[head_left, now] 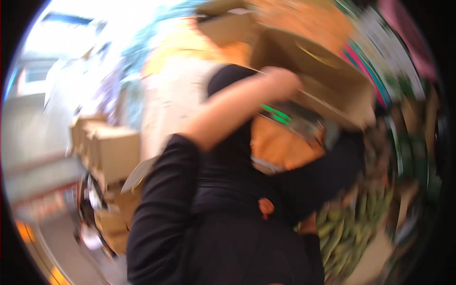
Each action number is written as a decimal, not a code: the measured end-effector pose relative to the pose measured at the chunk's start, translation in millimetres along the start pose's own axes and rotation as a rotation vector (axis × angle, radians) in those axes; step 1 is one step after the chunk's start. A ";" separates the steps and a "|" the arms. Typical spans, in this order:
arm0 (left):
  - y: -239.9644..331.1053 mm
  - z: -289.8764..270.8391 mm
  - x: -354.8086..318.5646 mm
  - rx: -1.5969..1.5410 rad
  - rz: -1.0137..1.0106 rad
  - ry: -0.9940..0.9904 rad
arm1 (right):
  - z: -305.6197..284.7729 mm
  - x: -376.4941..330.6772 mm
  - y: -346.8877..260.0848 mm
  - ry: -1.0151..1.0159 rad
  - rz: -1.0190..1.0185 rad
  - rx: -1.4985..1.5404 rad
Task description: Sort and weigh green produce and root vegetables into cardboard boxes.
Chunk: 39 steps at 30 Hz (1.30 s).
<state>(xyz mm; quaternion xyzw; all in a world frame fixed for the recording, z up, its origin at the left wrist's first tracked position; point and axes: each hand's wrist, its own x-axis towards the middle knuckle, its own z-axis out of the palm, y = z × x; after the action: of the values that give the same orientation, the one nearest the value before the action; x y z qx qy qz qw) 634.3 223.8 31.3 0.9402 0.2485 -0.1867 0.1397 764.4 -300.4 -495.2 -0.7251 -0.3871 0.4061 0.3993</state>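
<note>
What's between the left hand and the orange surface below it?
The head view shows a lit green display between the left hand and the orange surface.

Green produce (354, 232) (blurred), stacked cartons (115, 151) and a lit display (277, 114) suggest a shop.

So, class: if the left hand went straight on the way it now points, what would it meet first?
Most likely the open cardboard box, whose inside lies just past the left hand in the picture. Blur makes depth unclear, so the hand may already be touching its edge.
</note>
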 end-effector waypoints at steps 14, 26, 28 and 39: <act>8.3 -14.2 -25.3 -0.237 -0.004 0.083 | -78.8 -165.4 -203.9 0.030 1.245 -0.372; 5.6 -13.6 -23.7 -0.208 -0.068 0.056 | -159.4 -76.9 -252.7 0.658 1.143 -0.817; 9.1 -16.7 -22.5 -0.204 -0.086 0.050 | -172.8 -75.8 -244.2 0.557 1.169 -0.812; 9.3 -15.8 -21.4 -0.197 -0.061 0.055 | -164.7 -89.4 -242.0 0.148 0.956 -1.144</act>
<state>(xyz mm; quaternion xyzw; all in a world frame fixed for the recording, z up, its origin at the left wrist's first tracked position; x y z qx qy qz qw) 626.3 212.8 56.0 0.9185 0.2980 -0.1397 0.2189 821.8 -330.9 -196.1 -0.9342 -0.1524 0.2208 -0.2350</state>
